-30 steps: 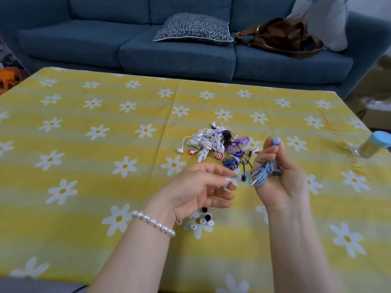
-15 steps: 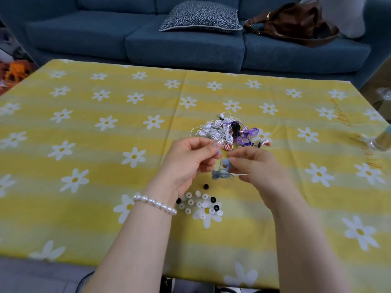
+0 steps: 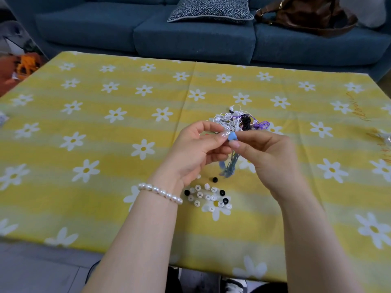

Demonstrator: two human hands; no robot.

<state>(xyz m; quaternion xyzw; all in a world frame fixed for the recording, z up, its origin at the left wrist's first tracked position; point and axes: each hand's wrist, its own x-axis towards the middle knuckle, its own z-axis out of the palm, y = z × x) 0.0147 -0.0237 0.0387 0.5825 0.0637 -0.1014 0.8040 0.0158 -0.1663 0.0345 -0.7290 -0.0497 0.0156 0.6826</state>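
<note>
Above table | left hand (image 3: 196,149), right hand (image 3: 266,153) pinch blue earbud (image 3: 232,136)

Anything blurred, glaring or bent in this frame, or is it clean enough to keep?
Head view: soft even light, no harsh glare; the blue cable is smeared by motion; the blue earbud and ear tips are readable; the table edge looks slightly bowed by the wide lens.

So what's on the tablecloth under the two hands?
Loose white and black ear tips lie scattered there; the blue earphone dangles above them. The left hand may hide more.
</note>
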